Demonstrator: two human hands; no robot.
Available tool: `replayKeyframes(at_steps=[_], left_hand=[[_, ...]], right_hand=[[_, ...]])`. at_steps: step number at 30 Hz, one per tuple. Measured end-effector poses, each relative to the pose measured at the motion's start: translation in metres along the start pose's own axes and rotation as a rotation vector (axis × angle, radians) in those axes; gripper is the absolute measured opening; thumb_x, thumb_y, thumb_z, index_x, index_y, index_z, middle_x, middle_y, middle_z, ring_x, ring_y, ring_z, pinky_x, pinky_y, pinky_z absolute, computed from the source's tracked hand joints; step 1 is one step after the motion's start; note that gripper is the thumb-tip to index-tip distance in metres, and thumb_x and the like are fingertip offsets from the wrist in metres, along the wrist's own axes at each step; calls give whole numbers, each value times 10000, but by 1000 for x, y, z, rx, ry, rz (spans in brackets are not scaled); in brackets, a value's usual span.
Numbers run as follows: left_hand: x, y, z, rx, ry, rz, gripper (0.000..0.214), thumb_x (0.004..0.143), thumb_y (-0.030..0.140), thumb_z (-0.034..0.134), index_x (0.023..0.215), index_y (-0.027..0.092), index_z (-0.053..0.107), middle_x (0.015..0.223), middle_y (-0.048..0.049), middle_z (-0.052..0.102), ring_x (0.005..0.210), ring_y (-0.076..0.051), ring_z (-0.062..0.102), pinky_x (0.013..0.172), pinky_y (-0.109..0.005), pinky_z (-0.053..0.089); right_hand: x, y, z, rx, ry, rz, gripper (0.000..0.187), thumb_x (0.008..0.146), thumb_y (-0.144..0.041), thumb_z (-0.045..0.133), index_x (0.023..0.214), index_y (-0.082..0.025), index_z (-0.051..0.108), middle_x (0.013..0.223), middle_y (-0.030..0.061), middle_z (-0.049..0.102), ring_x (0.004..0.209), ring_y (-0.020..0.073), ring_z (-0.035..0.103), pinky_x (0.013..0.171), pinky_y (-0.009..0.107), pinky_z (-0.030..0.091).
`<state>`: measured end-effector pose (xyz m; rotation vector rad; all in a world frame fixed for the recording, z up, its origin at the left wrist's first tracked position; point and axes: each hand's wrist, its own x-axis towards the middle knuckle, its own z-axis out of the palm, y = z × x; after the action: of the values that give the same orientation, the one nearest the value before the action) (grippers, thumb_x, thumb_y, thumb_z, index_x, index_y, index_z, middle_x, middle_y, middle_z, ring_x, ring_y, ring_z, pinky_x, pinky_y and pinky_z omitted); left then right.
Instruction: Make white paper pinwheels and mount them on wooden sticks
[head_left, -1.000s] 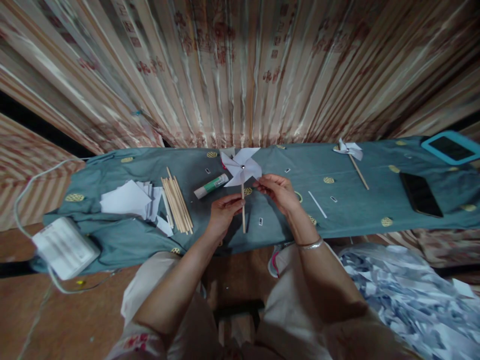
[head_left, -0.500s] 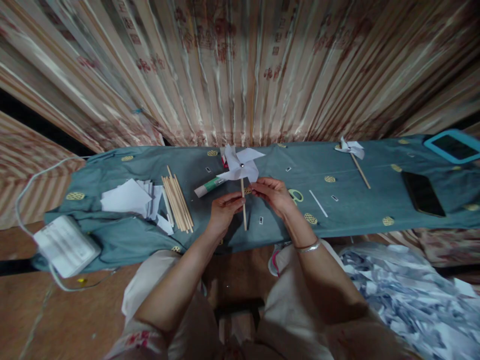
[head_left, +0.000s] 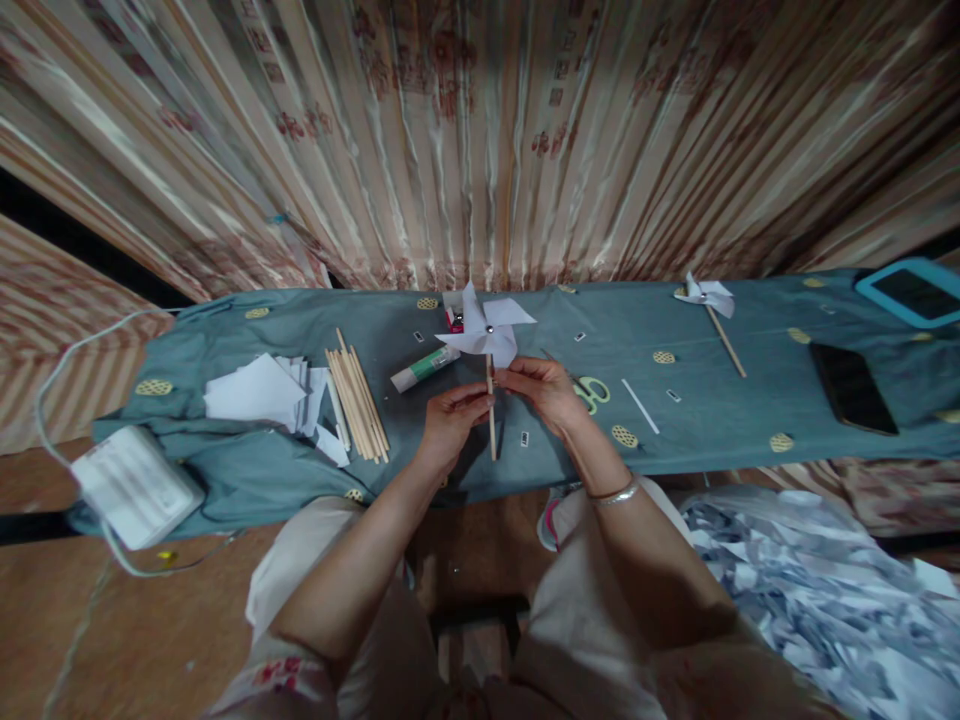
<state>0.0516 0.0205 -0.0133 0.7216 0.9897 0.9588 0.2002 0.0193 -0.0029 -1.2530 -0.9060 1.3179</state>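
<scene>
A white paper pinwheel (head_left: pixel 504 340) on a wooden stick stands upright above the table's middle, a shiny round pin at its centre. My left hand (head_left: pixel 450 425) is closed, its thumb and fingers pinching the stick below the blades. From the other side, my right hand (head_left: pixel 544 392) pinches at the stick just under the blades; its fingertips partly hide the contact. Behind the pinwheel lie a green and white glue stick (head_left: pixel 424 370) and a small red box (head_left: pixel 454 318), partly covered by a blade. Scissors with light green handles (head_left: pixel 594 393) rest beside my right hand.
Left of my hands lie a bundle of wooden sticks (head_left: pixel 358 405), white paper pieces (head_left: pixel 251 388) and a white corded box (head_left: pixel 139 487). Rightward are a white strip (head_left: pixel 640 406), another pinwheel (head_left: pixel 709 294), a phone (head_left: pixel 853 388) and a blue-framed device (head_left: pixel 911 292). Paper scraps (head_left: pixel 832 590) fill a bag below.
The pinwheel's blades have turned slightly on the stick. Both hands keep nearly the same place and grip, while the whole view has shifted a little.
</scene>
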Motion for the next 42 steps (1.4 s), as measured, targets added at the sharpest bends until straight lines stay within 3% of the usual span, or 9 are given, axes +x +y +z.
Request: replayKeyframes(at_steps=[4,7,11,15,20,26,33,42], left_hand=[[0,0,-2,27,-17,-3,411,428,350,932,750,150,774,736,-21,722,660,-126,629,731,-306,558],[0,-1,-2,35,-43,-25,428,421,373,938,751,152,779,730,-22,718,651,-117,620,712,-291,556],[-2,-2,-1,60,-96,-98,450,368,385,951,720,160,783,720,-30,718,623,-108,597,666,-272,538],[-4,-3,0,91,-132,-149,478,338,402,956,714,160,787,679,-34,708,602,-110,587,643,-266,519],[-4,-4,-2,118,-170,-173,448,374,385,951,732,164,795,694,-40,720,607,-113,594,638,-260,517],[-4,-7,-2,120,-177,-182,409,388,360,943,721,171,799,684,-36,722,602,-108,589,625,-248,514],[-5,-7,-3,121,-196,-199,405,410,349,943,744,171,798,704,-37,717,618,-116,588,667,-280,518],[-4,-7,-3,119,-184,-193,438,410,359,944,773,160,798,728,-38,716,634,-110,591,660,-266,515]], right_hand=[[0,-3,-3,22,17,-1,432,469,-596,874,551,-225,669,582,-32,625,561,110,512,579,257,420],[2,-7,-10,103,53,12,468,516,-650,839,678,-234,698,662,-14,674,633,138,589,623,264,475],[5,-15,-20,199,4,19,648,593,-843,651,808,-235,716,801,48,738,796,205,683,683,301,540],[8,-21,-26,169,-7,35,754,647,-899,526,881,-213,731,766,85,748,886,263,717,688,328,559],[9,-19,-29,140,28,22,745,697,-858,533,949,-190,746,718,72,751,870,256,733,693,314,562],[10,-14,-28,225,-28,38,569,625,-709,731,903,-211,728,783,48,761,816,240,734,606,290,556],[7,-16,-26,291,5,41,442,563,-493,851,896,-229,729,764,-18,745,606,138,668,549,240,537],[8,-12,-27,325,-1,19,379,592,-409,867,874,-213,707,705,-46,701,563,99,631,512,205,513]])
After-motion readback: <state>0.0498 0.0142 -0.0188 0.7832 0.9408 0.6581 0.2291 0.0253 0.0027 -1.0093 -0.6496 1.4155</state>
